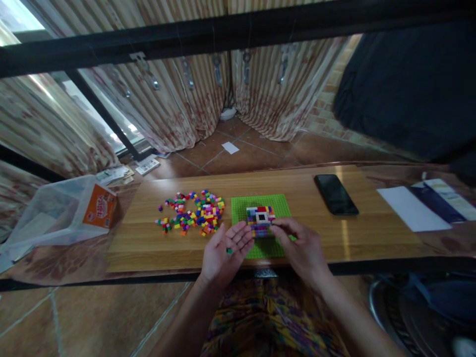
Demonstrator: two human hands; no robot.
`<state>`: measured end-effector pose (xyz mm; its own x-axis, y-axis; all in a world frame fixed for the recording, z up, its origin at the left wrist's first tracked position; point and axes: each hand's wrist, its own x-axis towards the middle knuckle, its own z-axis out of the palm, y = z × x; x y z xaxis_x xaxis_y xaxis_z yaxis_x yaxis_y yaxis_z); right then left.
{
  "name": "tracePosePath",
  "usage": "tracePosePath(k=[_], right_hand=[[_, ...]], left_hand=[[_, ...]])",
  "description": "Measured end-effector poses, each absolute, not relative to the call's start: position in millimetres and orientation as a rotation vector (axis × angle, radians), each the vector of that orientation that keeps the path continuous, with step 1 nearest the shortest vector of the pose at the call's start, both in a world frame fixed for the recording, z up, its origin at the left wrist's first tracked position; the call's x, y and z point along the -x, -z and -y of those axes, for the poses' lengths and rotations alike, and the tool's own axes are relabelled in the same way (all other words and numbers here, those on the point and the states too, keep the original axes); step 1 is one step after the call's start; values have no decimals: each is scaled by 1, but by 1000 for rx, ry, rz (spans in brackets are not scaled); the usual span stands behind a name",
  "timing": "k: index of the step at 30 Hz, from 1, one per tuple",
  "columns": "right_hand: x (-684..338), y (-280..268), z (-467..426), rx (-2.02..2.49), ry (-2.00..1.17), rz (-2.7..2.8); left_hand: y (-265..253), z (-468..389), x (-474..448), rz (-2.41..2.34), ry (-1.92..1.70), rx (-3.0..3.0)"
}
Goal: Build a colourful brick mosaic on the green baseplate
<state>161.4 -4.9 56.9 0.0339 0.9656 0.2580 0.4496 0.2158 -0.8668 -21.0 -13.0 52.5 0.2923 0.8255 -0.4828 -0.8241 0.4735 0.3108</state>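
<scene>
Brick build (261, 225), one, on one green baseplate (278, 202).
Left hand (221, 250): palm up, fingers loosely spread, one green brick (229, 251) on it. Right hand (304, 246): fingers at the build's right side; cannot tell whether pinching.

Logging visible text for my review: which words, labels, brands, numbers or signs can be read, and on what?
No text can be read for certain.
Orange label on the clear plastic bin: large pale characters, too blurred.
White printed item near the window: too small.
Leaflet at far right: too small.
Brick build: no lettering discernible.
</scene>
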Motion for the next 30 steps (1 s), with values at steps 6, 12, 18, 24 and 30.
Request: tracePosePath(k=[6,12,18,24,30], right_hand=[[-197,-26,-41,1429,-783,1255],[-195,-12,-61,1424,-789,1420],[-191,-18,-66,1357,-748,1571],[-190,-15,-65,1371,-754,1591],[-197,-14,-69,1340,-749,1694]], left_hand=[[-42,18,29,-755,-1107,16],[-30,18,32,-818,-1084,5],[-25,18,35,-805,-1078,-7],[-24,19,35,-791,-1061,-19],[-23,19,36,-780,-1057,-22]])
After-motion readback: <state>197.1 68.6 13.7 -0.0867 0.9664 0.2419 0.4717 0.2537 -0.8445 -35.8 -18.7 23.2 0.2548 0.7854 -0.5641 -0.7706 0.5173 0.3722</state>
